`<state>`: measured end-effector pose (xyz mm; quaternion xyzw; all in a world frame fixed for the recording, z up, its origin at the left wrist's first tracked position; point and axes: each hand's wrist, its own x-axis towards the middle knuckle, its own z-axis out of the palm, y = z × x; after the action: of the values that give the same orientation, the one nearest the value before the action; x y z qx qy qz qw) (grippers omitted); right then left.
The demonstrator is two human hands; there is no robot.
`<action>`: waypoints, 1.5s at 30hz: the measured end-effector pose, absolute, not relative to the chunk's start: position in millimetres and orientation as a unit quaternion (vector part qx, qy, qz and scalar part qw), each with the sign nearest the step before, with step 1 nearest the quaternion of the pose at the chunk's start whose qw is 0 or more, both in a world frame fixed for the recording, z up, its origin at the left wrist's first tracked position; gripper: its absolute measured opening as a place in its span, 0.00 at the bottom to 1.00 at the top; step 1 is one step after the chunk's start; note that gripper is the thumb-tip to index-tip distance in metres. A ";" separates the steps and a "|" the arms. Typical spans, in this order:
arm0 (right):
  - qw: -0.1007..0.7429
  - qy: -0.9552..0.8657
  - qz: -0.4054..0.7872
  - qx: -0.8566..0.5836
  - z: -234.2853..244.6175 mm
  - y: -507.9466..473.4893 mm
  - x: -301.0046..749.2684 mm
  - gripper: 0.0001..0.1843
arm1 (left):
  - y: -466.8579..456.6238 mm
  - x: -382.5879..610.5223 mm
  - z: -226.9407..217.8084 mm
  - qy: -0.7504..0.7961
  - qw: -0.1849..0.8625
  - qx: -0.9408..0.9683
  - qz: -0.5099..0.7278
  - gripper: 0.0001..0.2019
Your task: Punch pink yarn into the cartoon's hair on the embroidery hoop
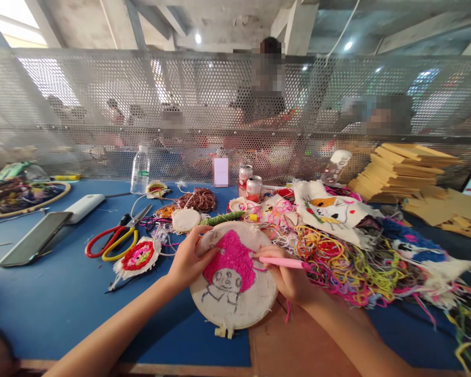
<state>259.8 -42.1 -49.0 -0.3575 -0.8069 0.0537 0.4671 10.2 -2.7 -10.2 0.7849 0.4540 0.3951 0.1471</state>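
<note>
An embroidery hoop (255,309) with off-white cloth is tilted up before me, its metal-and-wood clasp at the bottom. On the cloth, a hooded character is drawn in dark lines, its hood filled with bright pink yarn loops (231,251). My left hand (192,251) grips the hoop's upper left rim, thumb on the front of the cloth. In my right hand (286,275), at the hoop's right side, is a pink punch needle (282,262), its tip side toward the pink area. Some of the right fingers are hidden from view.
Red-and-yellow scissors (115,241), a phone (35,238) and a white power bank (85,208) lie on the left. A plastic bottle (140,170) and drink cans (254,189) stand behind. Tangled yarn (337,262) spreads right, near stacked brown cardboard (400,173). A perforated metal screen (204,115) closes the back.
</note>
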 end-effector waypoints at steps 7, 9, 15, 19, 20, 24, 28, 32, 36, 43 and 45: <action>0.442 -0.815 0.044 -0.373 -48.0 -42.0 259.3 0.13 | -2.1 10.5 -10.7 0.451 0.160 0.783 0.397 0.16; 0.430 -0.819 0.039 -0.378 -46.2 -42.0 258.7 0.12 | -1.8 10.4 -11.4 0.448 0.160 0.784 0.399 0.16; 0.408 -0.826 0.039 -0.387 -40.0 -42.0 255.5 0.10 | -2.2 10.4 -11.4 0.449 0.160 0.781 0.403 0.16; 0.383 -0.832 0.052 -0.398 -34.9 -43.1 252.7 0.11 | -2.5 10.1 -11.4 0.447 0.164 0.783 0.401 0.16; 0.379 -0.833 0.055 -0.401 -33.7 -43.4 252.1 0.11 | -2.5 10.0 -11.6 0.447 0.167 0.782 0.401 0.16; 0.381 -0.834 0.046 -0.396 -30.5 -44.1 249.6 0.11 | -2.5 9.8 -13.1 0.449 0.176 0.774 0.410 0.17; 0.379 -0.839 0.032 -0.389 -28.4 -44.0 248.1 0.12 | -2.9 9.8 -13.9 0.455 0.184 0.769 0.410 0.16; 0.375 -0.842 0.024 -0.388 -27.0 -44.0 247.3 0.11 | -3.4 9.8 -13.3 0.453 0.184 0.770 0.411 0.16; 0.373 -0.840 0.018 -0.395 -26.7 -44.3 246.4 0.12 | -3.5 9.7 -12.5 0.453 0.187 0.770 0.408 0.16; 0.370 -0.840 0.019 -0.396 -29.7 -43.5 246.5 0.11 | -3.3 8.9 -12.9 0.450 0.182 0.775 0.404 0.15; 0.373 -0.839 0.021 -0.397 -30.1 -43.4 246.6 0.11 | -3.3 8.9 -12.9 0.453 0.180 0.775 0.403 0.15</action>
<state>246.6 -43.4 -30.1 -0.3967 -0.8387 0.0208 0.3726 8.9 -3.3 -12.9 0.7747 0.4530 0.4030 0.1795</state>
